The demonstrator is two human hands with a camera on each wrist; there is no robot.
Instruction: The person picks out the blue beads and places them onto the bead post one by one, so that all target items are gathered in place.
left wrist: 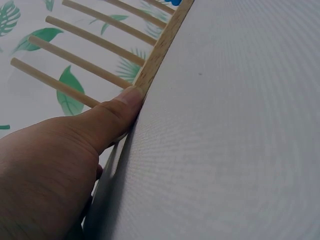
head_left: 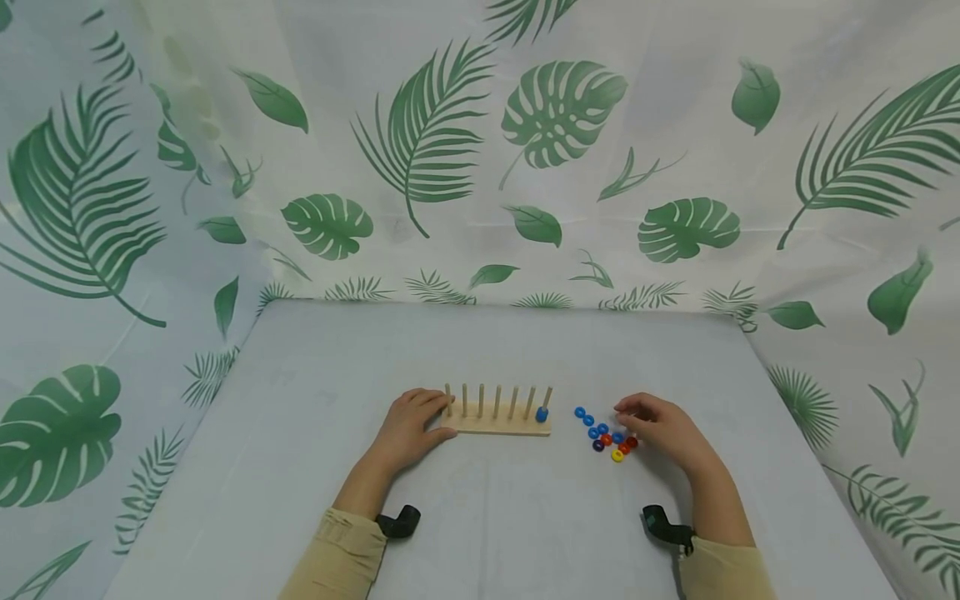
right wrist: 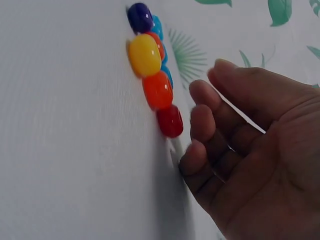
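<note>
Around and behind everything we see a pale curtain (head_left: pixel 637 42) printed with green leaves, and in front of it the wide counter (head_left: pixel 487 350) under a whitish covering. Two tan sleeves, a left sleeve (head_left: pixel 337 550) and a right sleeve (head_left: pixel 723 573), reach in from the near side, each with a black wrist device (head_left: pixel 400 522) beside its cuff.

Next in size we have the hands. The left hand (head_left: pixel 408 427) grips the left end of the wooden peg rack, its thumb laid along the near edge close to the first peg. The right hand (head_left: pixel 663 427) is just beside the loose beads, its fingers loosely bent and released; we see nothing held between them.

The peg rack (head_left: pixel 495 425) stands on the counter, left of the beads, its seven pegs (head_left: pixel 481 400) in a row pointing up. On the rightmost peg we find a blue bead (head_left: pixel 542 414), low down near the base.

Smallest, the loose beads (head_left: pixel 593 432) lie clustered between the rack and the right hand: several blue, some red and orange, a yellow bead (head_left: pixel 617 456) at the near side and a dark purple bead (head_left: pixel 598 446) to its left. From the right wrist we see a dark red bead (right wrist: pixel 170 121) nearest the fingers.
</note>
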